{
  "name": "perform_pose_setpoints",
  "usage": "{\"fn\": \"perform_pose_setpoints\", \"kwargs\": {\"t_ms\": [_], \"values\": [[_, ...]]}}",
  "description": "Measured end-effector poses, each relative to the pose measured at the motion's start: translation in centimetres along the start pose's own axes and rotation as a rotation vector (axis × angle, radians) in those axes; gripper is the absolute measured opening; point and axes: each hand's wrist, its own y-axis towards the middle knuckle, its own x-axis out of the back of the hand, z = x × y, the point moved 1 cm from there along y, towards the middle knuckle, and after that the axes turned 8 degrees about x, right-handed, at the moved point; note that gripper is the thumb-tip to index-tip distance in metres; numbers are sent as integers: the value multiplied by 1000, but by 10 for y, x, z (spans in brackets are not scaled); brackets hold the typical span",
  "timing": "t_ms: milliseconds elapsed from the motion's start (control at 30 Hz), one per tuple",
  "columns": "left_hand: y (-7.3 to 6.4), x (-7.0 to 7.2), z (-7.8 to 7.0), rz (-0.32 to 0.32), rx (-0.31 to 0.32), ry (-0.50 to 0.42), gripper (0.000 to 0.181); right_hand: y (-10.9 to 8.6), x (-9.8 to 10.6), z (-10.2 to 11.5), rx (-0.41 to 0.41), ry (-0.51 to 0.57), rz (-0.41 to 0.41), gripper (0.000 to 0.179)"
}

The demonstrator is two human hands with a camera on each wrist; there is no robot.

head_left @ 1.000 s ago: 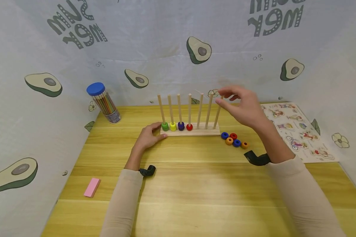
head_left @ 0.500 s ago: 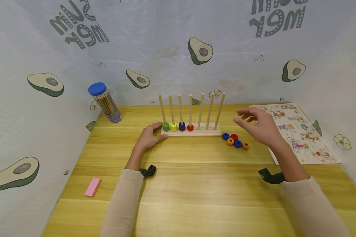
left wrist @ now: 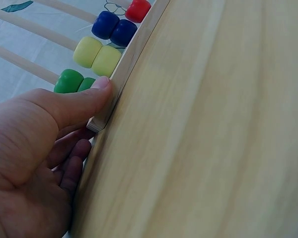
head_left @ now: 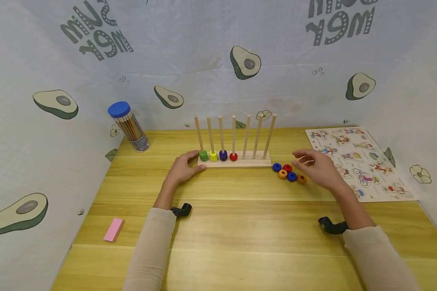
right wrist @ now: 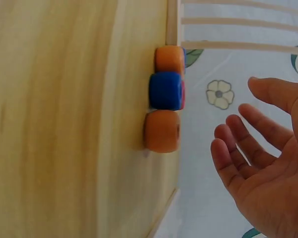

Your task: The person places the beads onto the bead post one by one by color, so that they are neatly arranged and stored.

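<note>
A wooden peg stand (head_left: 253,162) with several upright pegs stands on the table. Its left pegs carry green beads (left wrist: 68,81), yellow beads (left wrist: 88,51), dark blue beads (left wrist: 105,25) and red (head_left: 233,157). My left hand (head_left: 182,167) grips the stand's left end, thumb along the front edge, fingers partly hidden behind the end. Right of the stand lie loose beads: two blue, one red (head_left: 287,167) and two orange, one orange bead (right wrist: 162,131) nearest my right hand (head_left: 317,169). That hand hovers above and beside them, fingers loosely bent and holding nothing.
A picture board (head_left: 360,161) lies at the back right. At the back left stands a blue-lidded tub of coloured sticks (head_left: 131,127); a pink block (head_left: 113,230) lies at the front left. Avocado-print cloth (head_left: 204,48) hangs behind the table.
My right hand has moved from the rightmost peg's top, right and down to beside the loose beads. My left hand has stayed on the stand's end.
</note>
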Motion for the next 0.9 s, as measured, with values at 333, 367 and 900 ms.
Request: {"fn": "perform_pose_setpoints", "kwargs": {"t_ms": [333, 367, 900], "values": [[-1, 1, -1, 3, -13, 2, 71, 0, -9, -14, -54, 57, 85, 47], [-1, 1, -1, 2, -14, 2, 71, 0, -9, -16, -60, 62, 90, 47], [0, -1, 0, -3, 2, -4, 69, 4, -20, -21, -7, 97, 152, 44]]}}
